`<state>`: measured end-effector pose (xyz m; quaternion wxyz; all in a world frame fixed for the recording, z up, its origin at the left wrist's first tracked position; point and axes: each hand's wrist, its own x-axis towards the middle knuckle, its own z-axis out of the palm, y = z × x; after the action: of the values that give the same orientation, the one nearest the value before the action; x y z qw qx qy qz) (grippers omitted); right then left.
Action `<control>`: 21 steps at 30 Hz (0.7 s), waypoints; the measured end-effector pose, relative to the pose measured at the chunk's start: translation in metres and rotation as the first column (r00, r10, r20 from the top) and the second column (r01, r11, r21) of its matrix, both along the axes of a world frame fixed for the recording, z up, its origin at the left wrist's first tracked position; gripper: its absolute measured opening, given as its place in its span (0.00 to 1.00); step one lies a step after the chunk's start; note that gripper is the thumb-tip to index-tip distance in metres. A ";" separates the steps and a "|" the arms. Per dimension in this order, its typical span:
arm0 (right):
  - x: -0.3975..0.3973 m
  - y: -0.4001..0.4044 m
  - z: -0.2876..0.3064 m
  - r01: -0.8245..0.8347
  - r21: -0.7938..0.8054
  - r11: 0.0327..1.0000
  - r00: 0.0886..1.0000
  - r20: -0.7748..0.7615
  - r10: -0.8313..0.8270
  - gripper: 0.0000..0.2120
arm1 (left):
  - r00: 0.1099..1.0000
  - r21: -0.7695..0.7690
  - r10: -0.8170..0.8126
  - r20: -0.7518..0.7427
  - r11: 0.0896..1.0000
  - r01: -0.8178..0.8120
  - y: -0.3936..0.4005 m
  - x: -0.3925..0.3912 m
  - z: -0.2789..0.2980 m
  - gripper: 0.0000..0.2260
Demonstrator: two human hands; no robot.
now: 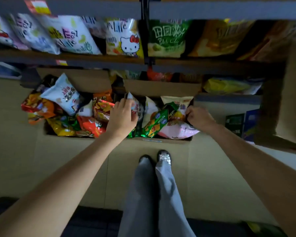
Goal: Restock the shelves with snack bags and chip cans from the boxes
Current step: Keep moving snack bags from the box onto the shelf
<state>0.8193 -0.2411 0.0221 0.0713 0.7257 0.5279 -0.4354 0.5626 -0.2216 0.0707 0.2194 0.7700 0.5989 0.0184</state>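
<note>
Lift one bag at a time and keep your grip near the top seam so the chips inside don't get crushed. Your left hand (122, 115) has its fingers curled round the top edge of a white snack bag (137, 106) standing in the box (161, 140). Your right hand (197, 117) pinches a pale pink bag (178, 130) lying just below its fingers. A green bag (158, 121) lies between your hands, and the shelf (67, 58) waits above.
</note>
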 end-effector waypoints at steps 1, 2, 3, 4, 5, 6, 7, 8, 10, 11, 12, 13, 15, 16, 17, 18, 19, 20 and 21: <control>-0.002 0.005 -0.026 -0.092 0.005 0.996 0.995 0.047 0.092 0.15 | 1.000 0.005 -0.020 0.015 1.000 0.020 0.003 -0.001 -0.025 0.13; -0.006 0.012 -0.052 -0.192 0.001 0.981 0.977 0.088 0.192 0.18 | 0.999 0.010 -0.035 0.023 0.999 0.035 0.006 -0.002 -0.050 0.13; -0.012 0.019 -0.079 -0.286 0.010 0.958 0.951 0.122 0.283 0.22 | 0.999 0.013 -0.042 0.026 0.999 0.042 0.009 -0.004 -0.076 0.15; -0.019 0.026 -0.105 -0.380 0.020 0.925 0.914 0.159 0.373 0.26 | 0.999 0.006 -0.040 0.020 0.999 0.040 0.011 -0.007 -0.103 0.16; -0.027 0.033 -0.130 -0.480 0.040 0.876 0.862 0.205 0.463 0.28 | 1.000 -0.008 -0.027 0.011 1.000 0.027 0.010 -0.009 -0.128 0.17; -0.035 0.039 -0.155 -0.576 0.062 0.815 0.799 0.255 0.545 0.28 | 1.000 -0.023 -0.010 0.003 1.000 0.010 0.008 -0.013 -0.152 0.18; -0.044 0.043 -0.178 -0.663 0.068 0.746 0.728 0.294 0.620 0.29 | 1.000 -0.036 0.004 -0.002 0.999 -0.004 0.004 -0.018 -0.176 0.20; -0.053 0.047 -0.199 -0.730 0.058 0.681 0.658 0.326 0.679 0.29 | 1.000 -0.043 0.007 -0.015 0.999 -0.008 -0.002 -0.024 -0.196 0.20; -0.068 0.049 -0.240 -0.814 0.010 0.581 0.543 0.368 0.755 0.26 | 0.996 -0.073 0.028 -0.090 0.997 -0.035 -0.016 -0.037 -0.230 0.17; -0.073 0.049 -0.256 -0.833 -0.027 0.553 0.504 0.378 0.777 0.25 | 0.988 -0.111 0.052 -0.144 0.991 -0.068 -0.024 -0.043 -0.244 0.14; -0.076 0.048 -0.267 -0.840 -0.065 0.539 0.476 0.389 0.789 0.24 | 0.974 -0.156 0.083 -0.212 0.981 -0.118 -0.032 -0.046 -0.255 0.14; -0.079 0.049 -0.276 -0.845 -0.083 0.529 0.456 0.404 0.793 0.23 | 0.949 -0.202 0.118 -0.291 0.962 -0.182 -0.038 -0.047 -0.265 0.16; -0.081 0.052 -0.287 -0.856 -0.073 0.512 0.438 0.424 0.793 0.23 | 0.904 -0.264 0.193 -0.381 0.914 -0.307 -0.044 -0.044 -0.282 0.22; -0.082 0.054 -0.290 -0.862 -0.062 0.502 0.434 0.421 0.797 0.23 | 0.897 -0.266 0.250 -0.365 0.895 -0.358 -0.044 -0.042 -0.289 0.25; -0.082 0.057 -0.292 -0.866 -0.053 0.496 0.434 0.409 0.802 0.24 | 0.891 -0.251 0.323 -0.319 0.878 -0.408 -0.041 -0.038 -0.296 0.27; -0.081 0.060 -0.292 -0.869 -0.041 0.493 0.437 0.403 0.804 0.25 | 0.877 -0.238 0.399 -0.268 0.854 -0.462 -0.037 -0.035 -0.302 0.28; -0.080 0.062 -0.289 -0.871 -0.028 0.490 0.437 0.411 0.800 0.26 | 0.850 -0.246 0.476 -0.228 0.816 -0.523 -0.032 -0.034 -0.307 0.29; -0.078 0.065 -0.286 -0.871 -0.013 0.491 0.441 0.421 0.793 0.27 | 0.811 -0.279 0.546 -0.212 0.761 -0.585 -0.029 -0.032 -0.310 0.29; -0.074 0.068 -0.280 -0.866 0.005 0.500 0.453 0.430 0.781 0.28 | 0.780 -0.328 0.586 -0.221 0.708 -0.625 -0.026 -0.031 -0.312 0.28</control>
<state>0.7450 -0.1736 -0.2579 0.2911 0.4467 0.8350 -0.1361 0.5312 -0.2476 -0.2413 0.3168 0.4721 0.8199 -0.0667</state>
